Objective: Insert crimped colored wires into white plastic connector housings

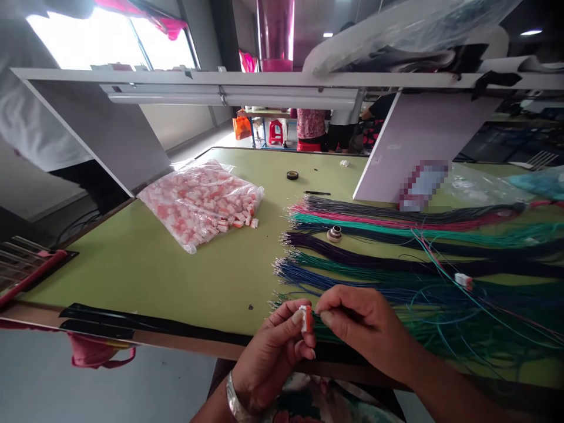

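My left hand (pixel 273 352) pinches a small white and red plastic connector (pixel 306 319) between thumb and fingers, just above the near edge of the green table (pixel 145 270). My right hand (pixel 361 320) is closed in a pinch right beside the connector, its fingertips holding a thin wire that I can barely make out. Bundles of coloured wires (pixel 396 258) in blue, green, purple, pink and black lie fanned out on the table just beyond both hands. A finished connector with wires (pixel 462 280) rests on the bundles to the right.
A clear plastic bag of white and red connectors (pixel 202 200) lies at the centre left. A small metal ring (pixel 334 234) and a roll of black tape (pixel 292 175) sit further back. White slanted panels (pixel 414 147) stand on both sides. People stand at the far end.
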`<state>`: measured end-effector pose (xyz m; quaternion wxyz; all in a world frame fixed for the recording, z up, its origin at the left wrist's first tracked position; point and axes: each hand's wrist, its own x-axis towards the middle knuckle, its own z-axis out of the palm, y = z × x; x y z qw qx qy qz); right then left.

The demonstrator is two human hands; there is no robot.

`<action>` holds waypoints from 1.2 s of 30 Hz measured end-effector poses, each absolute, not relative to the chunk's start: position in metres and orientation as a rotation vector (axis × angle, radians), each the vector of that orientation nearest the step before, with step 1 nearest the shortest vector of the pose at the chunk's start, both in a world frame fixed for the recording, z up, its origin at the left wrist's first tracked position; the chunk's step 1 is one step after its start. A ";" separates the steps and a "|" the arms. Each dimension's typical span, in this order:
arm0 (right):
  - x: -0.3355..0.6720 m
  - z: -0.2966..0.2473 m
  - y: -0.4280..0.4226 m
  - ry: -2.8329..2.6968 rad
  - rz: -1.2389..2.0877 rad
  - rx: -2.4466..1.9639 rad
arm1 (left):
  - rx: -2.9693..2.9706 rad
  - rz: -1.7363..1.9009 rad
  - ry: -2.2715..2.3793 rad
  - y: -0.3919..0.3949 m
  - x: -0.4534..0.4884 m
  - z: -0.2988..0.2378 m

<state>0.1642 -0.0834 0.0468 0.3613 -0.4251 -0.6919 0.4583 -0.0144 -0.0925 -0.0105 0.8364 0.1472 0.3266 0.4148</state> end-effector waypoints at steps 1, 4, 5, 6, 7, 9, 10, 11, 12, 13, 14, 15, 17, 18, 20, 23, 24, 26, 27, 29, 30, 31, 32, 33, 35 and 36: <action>0.167 0.041 -0.085 -1.751 1.166 -1.143 | 0.306 0.875 0.686 -0.093 -0.014 -0.011; 0.172 0.025 -0.089 -1.675 1.150 -1.264 | 0.293 0.867 0.665 -0.093 -0.012 -0.011; 0.173 0.022 -0.090 -1.663 1.156 -1.293 | 0.291 0.865 0.659 -0.093 -0.012 -0.011; 0.174 0.020 -0.091 -1.661 1.160 -1.316 | 0.290 0.863 0.655 -0.093 -0.011 -0.011; 0.174 0.019 -0.092 -1.668 1.157 -1.333 | 0.290 0.863 0.653 -0.093 -0.011 -0.011; 0.173 0.020 -0.093 -1.698 1.138 -1.349 | 0.294 0.859 0.654 -0.093 -0.010 -0.011; 0.172 0.020 -0.094 -1.711 1.128 -1.353 | 0.297 0.858 0.654 -0.093 -0.010 -0.011; 0.172 0.021 -0.094 -1.724 1.124 -1.356 | 0.300 0.855 0.655 -0.094 -0.010 -0.011; 0.171 0.022 -0.094 -1.733 1.117 -1.361 | 0.303 0.853 0.655 -0.094 -0.009 -0.011; 0.171 0.023 -0.094 -1.742 1.106 -1.370 | 0.305 0.850 0.655 -0.094 -0.009 -0.011; 0.170 0.023 -0.094 -1.752 1.090 -1.381 | 0.306 0.849 0.655 -0.094 -0.009 -0.011; 0.170 0.023 -0.094 -1.762 1.070 -1.392 | 0.309 0.848 0.654 -0.094 -0.009 -0.010; 0.169 0.023 -0.094 -1.784 1.029 -1.412 | 0.315 0.849 0.654 -0.094 -0.009 -0.010; 0.169 0.023 -0.094 -1.795 1.007 -1.419 | 0.316 0.849 0.656 -0.094 -0.009 -0.009; 0.168 0.023 -0.094 -1.834 0.957 -1.422 | 0.319 0.848 0.662 -0.095 -0.009 -0.009; 0.168 0.024 -0.095 -1.924 0.856 -1.403 | 0.320 0.850 0.671 -0.095 -0.009 -0.010; 0.168 0.024 -0.095 -1.948 0.829 -1.394 | 0.320 0.851 0.672 -0.094 -0.009 -0.011; 0.168 0.025 -0.095 -1.979 0.794 -1.377 | 0.319 0.851 0.670 -0.094 -0.009 -0.011; 0.168 0.025 -0.095 -1.989 0.784 -1.369 | 0.319 0.850 0.670 -0.094 -0.009 -0.012; 0.168 0.026 -0.096 -2.005 0.759 -1.358 | 0.318 0.846 0.670 -0.094 -0.010 -0.012; 0.168 0.027 -0.096 -2.016 0.740 -1.351 | 0.315 0.843 0.672 -0.095 -0.010 -0.012; 0.168 0.027 -0.097 -2.027 0.721 -1.343 | 0.312 0.842 0.674 -0.095 -0.009 -0.012; 0.168 0.027 -0.098 -2.041 0.705 -1.335 | 0.307 0.840 0.679 -0.095 -0.009 -0.012; 0.168 0.027 -0.099 -2.056 0.691 -1.328 | 0.305 0.838 0.684 -0.095 -0.009 -0.012; 0.169 0.026 -0.100 -2.079 0.673 -1.316 | 0.305 0.835 0.693 -0.095 -0.009 -0.012; 0.169 0.026 -0.100 -2.085 0.666 -1.316 | 0.309 0.836 0.697 -0.095 -0.009 -0.011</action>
